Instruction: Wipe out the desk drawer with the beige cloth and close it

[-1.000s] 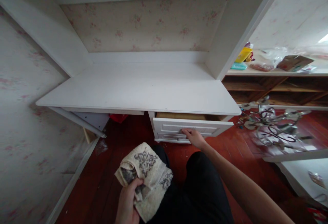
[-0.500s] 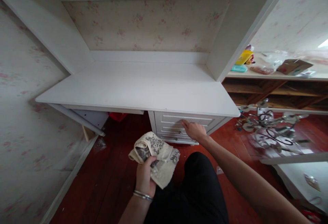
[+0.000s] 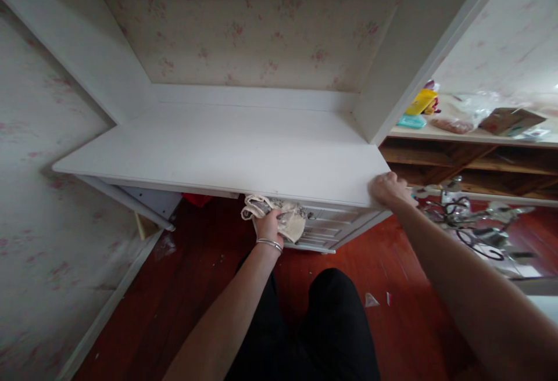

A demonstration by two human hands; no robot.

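Note:
My left hand (image 3: 269, 225), with a silver bangle on the wrist, is closed on a folded cream cloth (image 3: 293, 222) with a dark floral print. That cloth lies against the front of the white drawer unit (image 3: 333, 224), at its left side and just under the desk top. My right hand (image 3: 390, 189) grips the front right corner of the white desk (image 3: 244, 146), fingers bent over the edge; the thumb side is partly hidden. A small dark knob (image 3: 310, 216) shows beside the cloth.
Right of the desk stands a low wooden shelf (image 3: 436, 154) with a yellow bag (image 3: 422, 102) and a cardboard box (image 3: 510, 121) on top. A chandelier (image 3: 475, 224) with glass parts lies on the red floor (image 3: 192, 288). Plastic scraps (image 3: 370, 300) lie near my knee.
My left hand has moved forward and up with the cloth, onto the drawer front. My right hand has left the top drawer and moved right to the desk corner.

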